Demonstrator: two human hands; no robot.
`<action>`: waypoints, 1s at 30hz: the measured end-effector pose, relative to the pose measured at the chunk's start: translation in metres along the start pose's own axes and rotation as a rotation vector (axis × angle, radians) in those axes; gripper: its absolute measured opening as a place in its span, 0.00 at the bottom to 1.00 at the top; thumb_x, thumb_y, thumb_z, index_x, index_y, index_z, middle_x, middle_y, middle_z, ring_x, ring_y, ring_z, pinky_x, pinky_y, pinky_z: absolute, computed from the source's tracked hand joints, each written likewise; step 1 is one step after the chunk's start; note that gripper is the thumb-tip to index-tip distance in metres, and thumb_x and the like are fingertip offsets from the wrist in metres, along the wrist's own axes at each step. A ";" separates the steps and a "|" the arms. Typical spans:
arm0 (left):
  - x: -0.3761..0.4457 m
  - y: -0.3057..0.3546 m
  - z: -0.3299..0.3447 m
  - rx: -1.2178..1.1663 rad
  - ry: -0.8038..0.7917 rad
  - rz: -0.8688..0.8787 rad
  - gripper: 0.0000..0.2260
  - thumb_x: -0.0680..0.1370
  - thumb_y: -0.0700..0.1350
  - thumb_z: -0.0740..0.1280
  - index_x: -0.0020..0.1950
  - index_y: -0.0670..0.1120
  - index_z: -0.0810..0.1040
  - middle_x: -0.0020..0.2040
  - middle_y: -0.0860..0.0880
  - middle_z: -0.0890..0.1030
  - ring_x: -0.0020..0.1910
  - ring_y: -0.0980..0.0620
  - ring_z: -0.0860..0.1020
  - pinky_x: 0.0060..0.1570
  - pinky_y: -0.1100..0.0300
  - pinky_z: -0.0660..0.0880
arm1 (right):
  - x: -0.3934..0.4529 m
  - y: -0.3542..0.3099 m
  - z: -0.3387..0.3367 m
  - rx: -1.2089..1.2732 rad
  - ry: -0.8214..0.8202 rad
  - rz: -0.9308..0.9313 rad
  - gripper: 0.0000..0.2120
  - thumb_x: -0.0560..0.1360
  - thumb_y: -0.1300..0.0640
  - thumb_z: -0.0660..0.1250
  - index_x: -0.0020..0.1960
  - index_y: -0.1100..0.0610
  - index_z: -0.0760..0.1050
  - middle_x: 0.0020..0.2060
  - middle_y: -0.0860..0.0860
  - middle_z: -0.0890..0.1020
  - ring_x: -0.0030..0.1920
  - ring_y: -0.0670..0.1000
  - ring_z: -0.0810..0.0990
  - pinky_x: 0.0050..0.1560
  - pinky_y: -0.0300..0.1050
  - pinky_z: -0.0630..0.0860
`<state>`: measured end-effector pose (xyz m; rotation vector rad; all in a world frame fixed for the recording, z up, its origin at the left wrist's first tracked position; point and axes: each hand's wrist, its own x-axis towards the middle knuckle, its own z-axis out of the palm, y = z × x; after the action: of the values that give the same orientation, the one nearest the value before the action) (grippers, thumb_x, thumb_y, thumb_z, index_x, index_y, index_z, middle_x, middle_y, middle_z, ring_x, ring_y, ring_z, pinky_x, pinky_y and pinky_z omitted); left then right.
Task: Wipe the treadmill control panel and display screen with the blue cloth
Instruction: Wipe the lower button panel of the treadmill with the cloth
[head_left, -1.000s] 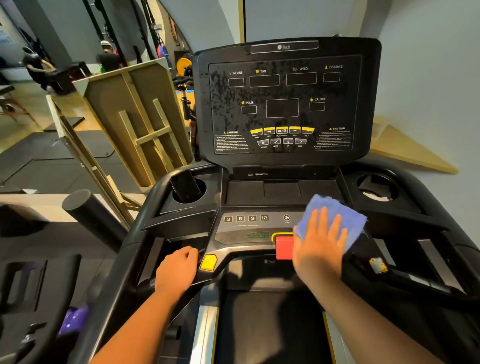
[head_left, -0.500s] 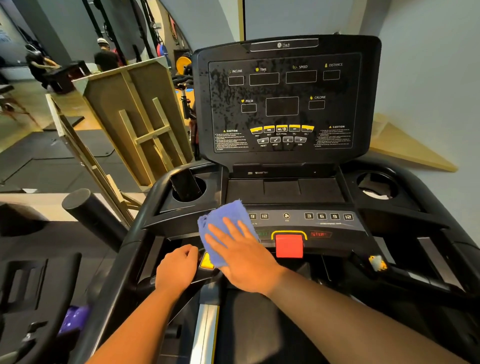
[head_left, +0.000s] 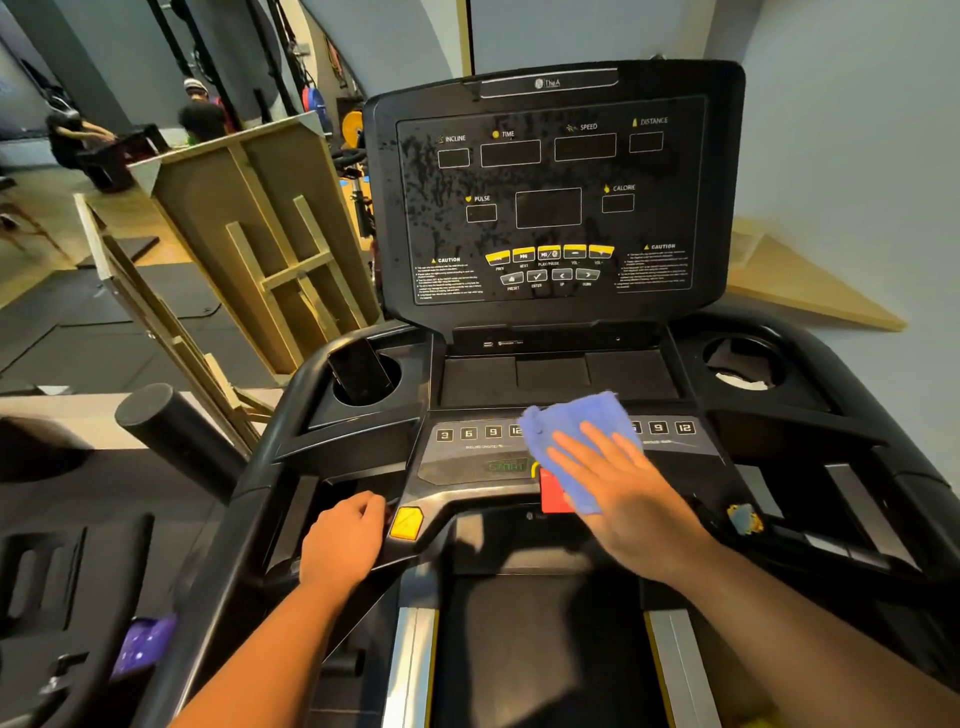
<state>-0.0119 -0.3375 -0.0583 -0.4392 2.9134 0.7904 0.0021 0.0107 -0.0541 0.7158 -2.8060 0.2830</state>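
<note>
The blue cloth (head_left: 571, 431) lies flat on the treadmill's lower control panel (head_left: 467, 457), over its middle and part of the red stop button (head_left: 551, 493). My right hand (head_left: 623, 499) presses on the cloth with fingers spread. My left hand (head_left: 343, 540) grips the left handlebar beside a yellow button (head_left: 406, 522). Above stands the upright display screen (head_left: 550, 202), black, with wet streaks and droplets on its left half.
A cup holder (head_left: 363, 374) with a dark object sits left of the panel, another cup holder (head_left: 740, 364) right. Wooden frames (head_left: 249, 249) lean at the left. A white wall (head_left: 857, 156) is close on the right. People stand far back left.
My right hand slid the cloth from the panel's right end to its left end, then back to the middle. My left hand stayed on the handlebar.
</note>
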 end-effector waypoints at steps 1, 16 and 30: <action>0.000 -0.001 0.000 -0.001 -0.001 0.000 0.16 0.84 0.48 0.57 0.39 0.47 0.77 0.36 0.48 0.81 0.38 0.51 0.78 0.35 0.57 0.67 | -0.008 0.007 -0.001 0.002 0.023 0.081 0.27 0.81 0.46 0.54 0.79 0.51 0.62 0.78 0.47 0.65 0.80 0.53 0.57 0.76 0.60 0.62; 0.000 0.001 0.000 -0.014 -0.010 -0.011 0.17 0.85 0.50 0.56 0.41 0.48 0.78 0.37 0.50 0.82 0.38 0.53 0.80 0.36 0.59 0.69 | 0.024 -0.038 0.019 -0.106 0.119 0.735 0.37 0.72 0.50 0.73 0.76 0.63 0.67 0.75 0.65 0.67 0.75 0.72 0.62 0.71 0.72 0.61; -0.004 0.006 -0.004 0.048 0.023 0.001 0.16 0.84 0.48 0.56 0.44 0.48 0.80 0.35 0.53 0.77 0.34 0.57 0.73 0.32 0.62 0.63 | 0.072 -0.092 0.028 -0.094 -0.167 -0.227 0.34 0.80 0.45 0.59 0.82 0.50 0.53 0.81 0.50 0.54 0.80 0.59 0.47 0.76 0.60 0.40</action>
<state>-0.0102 -0.3339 -0.0512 -0.4457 2.9469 0.7181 -0.0195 -0.1075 -0.0493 1.0692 -2.8322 0.0518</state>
